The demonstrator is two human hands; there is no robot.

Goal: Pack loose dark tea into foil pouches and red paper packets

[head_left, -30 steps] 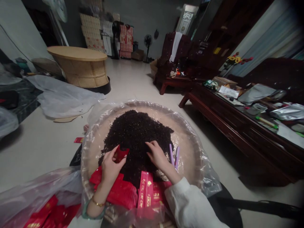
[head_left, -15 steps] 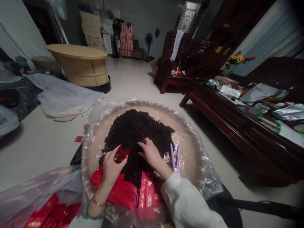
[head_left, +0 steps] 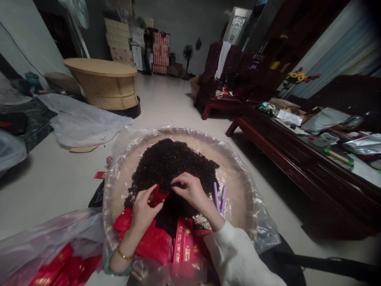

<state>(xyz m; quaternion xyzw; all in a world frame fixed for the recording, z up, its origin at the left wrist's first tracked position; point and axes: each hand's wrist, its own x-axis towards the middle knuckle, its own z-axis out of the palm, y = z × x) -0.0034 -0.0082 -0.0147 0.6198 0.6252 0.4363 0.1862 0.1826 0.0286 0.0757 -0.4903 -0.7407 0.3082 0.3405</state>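
Observation:
A round woven tray (head_left: 238, 186) lined with clear plastic holds a heap of dark loose tea leaves (head_left: 172, 163). My left hand (head_left: 143, 210) grips a small red packet (head_left: 159, 195) held open at the near edge of the heap. My right hand (head_left: 190, 190) is pinched, fingertips pressed together at the packet's mouth, with dark leaves between them. Several red packets (head_left: 160, 242) lie stacked in the tray under my wrists. A purple tool (head_left: 218, 196) lies on the tray just right of my right hand.
A clear plastic bag with more red packets (head_left: 56, 266) lies at the lower left. A dark wooden table (head_left: 297, 151) cluttered with bags runs along the right. A round wooden tub (head_left: 104, 83) and plastic sheeting (head_left: 80, 123) sit on the floor behind.
My right hand drew back from the middle of the heap leftward to the packet's mouth and closed into a pinch. The left hand kept the packet nearly still.

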